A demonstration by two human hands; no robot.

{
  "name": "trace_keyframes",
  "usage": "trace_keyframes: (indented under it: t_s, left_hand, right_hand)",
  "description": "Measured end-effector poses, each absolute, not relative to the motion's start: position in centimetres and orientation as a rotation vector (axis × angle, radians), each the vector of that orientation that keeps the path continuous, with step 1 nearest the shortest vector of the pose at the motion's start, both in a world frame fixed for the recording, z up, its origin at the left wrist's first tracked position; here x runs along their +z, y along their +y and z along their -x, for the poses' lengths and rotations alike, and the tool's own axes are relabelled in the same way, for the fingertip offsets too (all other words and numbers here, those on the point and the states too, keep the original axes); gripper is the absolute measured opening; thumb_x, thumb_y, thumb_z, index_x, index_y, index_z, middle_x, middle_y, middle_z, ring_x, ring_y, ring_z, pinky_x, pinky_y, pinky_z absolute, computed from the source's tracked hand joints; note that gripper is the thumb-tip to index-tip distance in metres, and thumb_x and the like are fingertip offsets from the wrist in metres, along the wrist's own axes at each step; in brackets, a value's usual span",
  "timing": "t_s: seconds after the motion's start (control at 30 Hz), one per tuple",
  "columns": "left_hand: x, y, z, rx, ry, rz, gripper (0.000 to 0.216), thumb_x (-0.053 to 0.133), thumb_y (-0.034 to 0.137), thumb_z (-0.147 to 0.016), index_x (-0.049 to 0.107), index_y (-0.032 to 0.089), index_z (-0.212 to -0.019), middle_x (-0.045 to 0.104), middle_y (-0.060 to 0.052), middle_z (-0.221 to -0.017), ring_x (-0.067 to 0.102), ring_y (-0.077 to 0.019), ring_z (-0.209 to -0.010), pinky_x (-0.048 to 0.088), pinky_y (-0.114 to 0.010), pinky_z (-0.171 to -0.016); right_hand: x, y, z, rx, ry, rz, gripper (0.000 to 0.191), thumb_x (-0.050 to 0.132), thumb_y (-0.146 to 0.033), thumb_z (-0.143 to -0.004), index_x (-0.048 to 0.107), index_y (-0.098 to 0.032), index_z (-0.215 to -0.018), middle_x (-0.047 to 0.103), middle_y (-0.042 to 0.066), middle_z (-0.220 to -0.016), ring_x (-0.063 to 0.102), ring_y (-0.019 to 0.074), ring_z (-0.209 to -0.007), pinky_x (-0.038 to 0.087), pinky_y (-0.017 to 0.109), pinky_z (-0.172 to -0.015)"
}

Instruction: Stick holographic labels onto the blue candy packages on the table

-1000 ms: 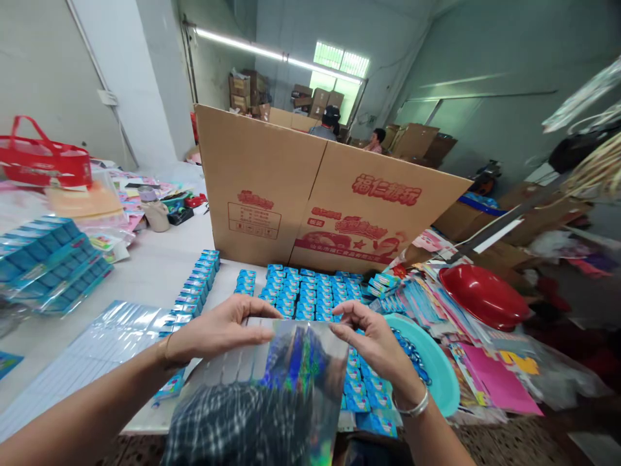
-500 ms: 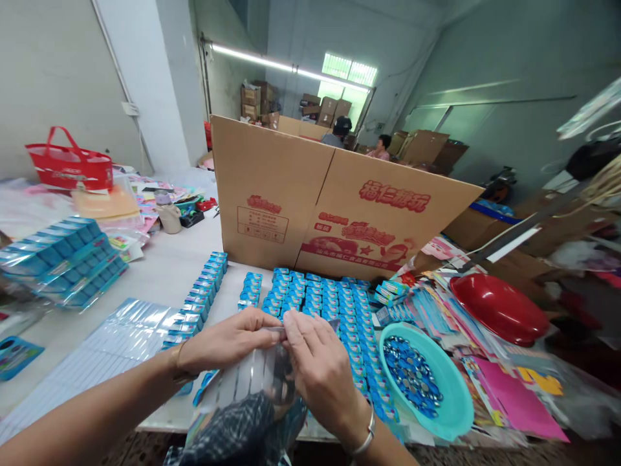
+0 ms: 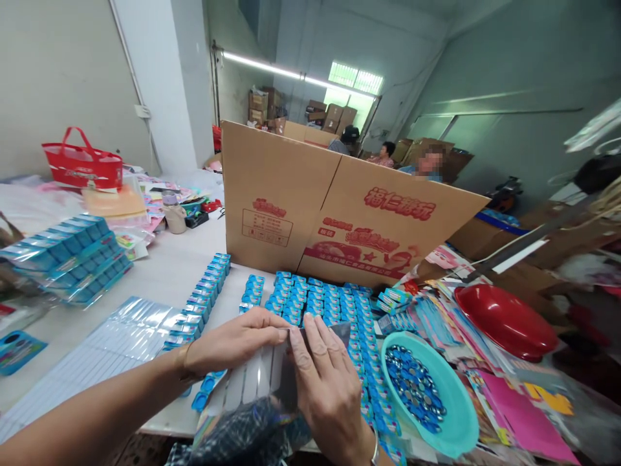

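My left hand (image 3: 240,340) is closed at the upper edge of a clear plastic bag (image 3: 258,378), thumb and fingers pinched on it. White strips show through the bag. Fingers stretched out, my right hand (image 3: 327,388) lies flat against the bag's right side; its thumb is hidden. A dark, shiny part of the film sticks out past its fingertips. Beyond the hands stand rows of small blue boxes (image 3: 347,304). Another row of blue boxes (image 3: 206,291) runs along the left, beside a plastic-covered sheet of white strips (image 3: 121,343).
A large cardboard carton (image 3: 272,188) stands behind the rows. To the right are a turquoise basin (image 3: 463,414) of blue discs, a red basin (image 3: 507,317) and piled printed sheets (image 3: 528,414). Wrapped blue packs (image 3: 72,252) are stacked left. Several people are beyond the carton.
My right hand has shifted slightly right and down, its fingers now straighter and flatter on the bag. More dark film shows beside them. The view has turned a little left.
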State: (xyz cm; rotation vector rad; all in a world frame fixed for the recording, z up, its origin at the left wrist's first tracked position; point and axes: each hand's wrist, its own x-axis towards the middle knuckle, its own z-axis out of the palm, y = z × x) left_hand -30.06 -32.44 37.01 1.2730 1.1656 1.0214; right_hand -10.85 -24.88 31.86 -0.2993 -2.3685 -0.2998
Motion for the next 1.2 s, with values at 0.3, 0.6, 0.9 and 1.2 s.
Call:
trace_keyframes:
  t_s: [0.3, 0.6, 0.9, 1.2]
  left_hand:
    - [37.7, -32.9, 30.1, 0.991, 1.261, -1.237, 0.027, 0.054, 0.033, -0.087, 0.075, 0.018, -0.094, 0.073, -0.002, -0.097, 0.061, -0.0199, -0.093, 0.048, -0.026, -0.082]
    - [38.2, -33.4, 29.5, 1.043, 1.216, -1.167, 0.029, 0.055, 0.032, -0.086, 0.075, 0.019, -0.104, 0.074, -0.003, -0.098, 0.062, -0.0189, -0.087, 0.048, -0.026, -0.078]
    - [37.5, -33.8, 29.5, 1.038, 1.254, -1.183, 0.032, 0.057, 0.038, -0.088, 0.074, 0.021, -0.109, 0.074, -0.003, -0.092, 0.063, -0.0192, -0.088, 0.048, -0.026, -0.079]
    - [37.9, -33.9, 30.1, 0.995, 1.124, -1.218, 0.039, 0.055, 0.045, -0.088, 0.073, 0.017, -0.110, 0.074, -0.004, -0.095, 0.063, -0.0196, -0.085, 0.051, -0.027, -0.077]
  right_hand:
    - [32.2, -24.3, 11.4, -0.068, -2.154, 0.173, 0.030, 0.057, -0.010, -0.089, 0.064, -0.016, -0.117, 0.067, 0.010, -0.122, 0.057, 0.0252, -0.121, 0.048, 0.045, -0.101]
    - [32.5, -24.3, 11.3, -0.105, -2.157, 0.207, 0.035, 0.063, -0.013, -0.087, 0.064, -0.017, -0.122, 0.068, 0.009, -0.119, 0.060, 0.0261, -0.116, 0.048, 0.046, -0.100]
    - [33.0, -24.7, 11.2, 0.009, -2.145, 0.256, 0.035, 0.063, -0.012, -0.087, 0.063, -0.016, -0.121, 0.069, 0.011, -0.115, 0.062, 0.0248, -0.109, 0.053, 0.043, -0.092]
    - [34.0, -23.1, 10.3, 0.110, -2.310, 0.252, 0.039, 0.053, -0.015, -0.092, 0.055, -0.018, -0.132, 0.066, 0.010, -0.121, 0.058, 0.0231, -0.114, 0.043, 0.047, -0.101]
